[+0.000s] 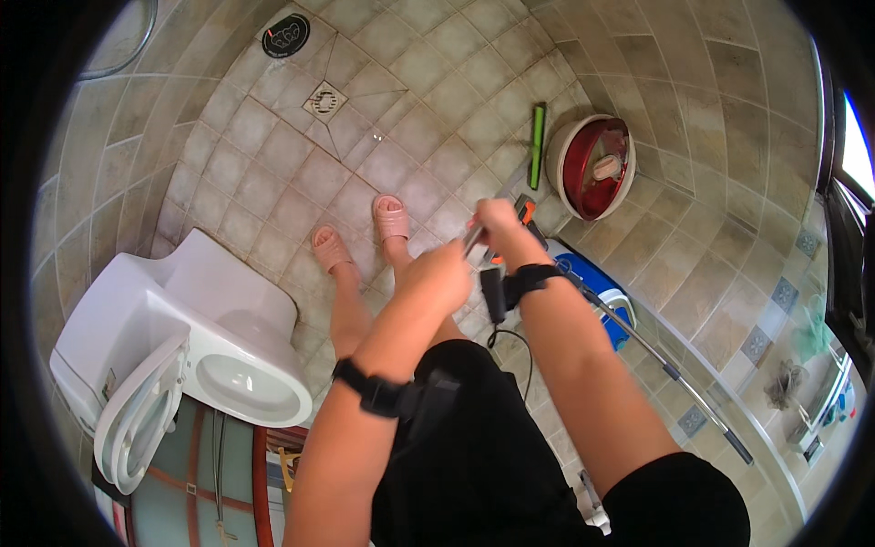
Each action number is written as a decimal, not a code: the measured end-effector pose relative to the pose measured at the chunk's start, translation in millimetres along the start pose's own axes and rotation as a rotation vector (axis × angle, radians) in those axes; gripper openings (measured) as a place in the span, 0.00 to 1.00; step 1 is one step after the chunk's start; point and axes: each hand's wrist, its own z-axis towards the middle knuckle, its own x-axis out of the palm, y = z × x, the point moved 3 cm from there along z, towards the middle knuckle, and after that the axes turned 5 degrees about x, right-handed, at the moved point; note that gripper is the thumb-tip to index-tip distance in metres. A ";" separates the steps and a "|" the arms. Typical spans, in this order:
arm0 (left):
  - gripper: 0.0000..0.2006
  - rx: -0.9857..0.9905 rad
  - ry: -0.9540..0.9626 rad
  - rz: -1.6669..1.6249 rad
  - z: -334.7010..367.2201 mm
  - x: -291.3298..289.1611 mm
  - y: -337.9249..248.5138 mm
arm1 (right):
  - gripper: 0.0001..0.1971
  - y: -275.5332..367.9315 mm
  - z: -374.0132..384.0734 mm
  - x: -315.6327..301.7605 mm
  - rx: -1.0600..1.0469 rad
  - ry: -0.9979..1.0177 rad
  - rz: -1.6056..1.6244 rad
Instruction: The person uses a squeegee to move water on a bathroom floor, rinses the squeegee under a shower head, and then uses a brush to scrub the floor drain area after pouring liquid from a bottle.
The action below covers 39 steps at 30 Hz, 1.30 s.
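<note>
My left hand [440, 276] and my right hand [501, 226] are close together in front of my body, a little blurred. Both are closed around a slim grey rod-like piece [472, 240], of which only a short stretch shows between them. Its kind cannot be made out. Just beyond my right hand, an orange and dark grey object [526, 210] is partly hidden by the hand. A black strap with a small box sits on each wrist, and a black cable hangs by the right one.
A white toilet [246, 378] with its lid raised stands at left. On the right are a red and cream basin [583, 169], a long green strip [538, 146], a blue bucket [583, 269] and a grey pole [674, 372]. A floor drain [325, 101] lies ahead.
</note>
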 end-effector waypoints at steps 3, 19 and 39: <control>0.20 -0.055 -0.066 -0.170 -72.2 -8.3 43.8 | 0.09 -29.3 -8.8 72.1 -0.689 0.104 -1.483; 0.21 -0.009 0.206 0.140 -156.1 -28.7 105.5 | 0.05 -173.8 -96.0 114.0 0.199 0.090 0.316; 0.26 -0.175 -0.175 0.451 -305.4 -173.0 109.5 | 0.07 -104.2 -247.1 284.9 0.130 0.799 0.544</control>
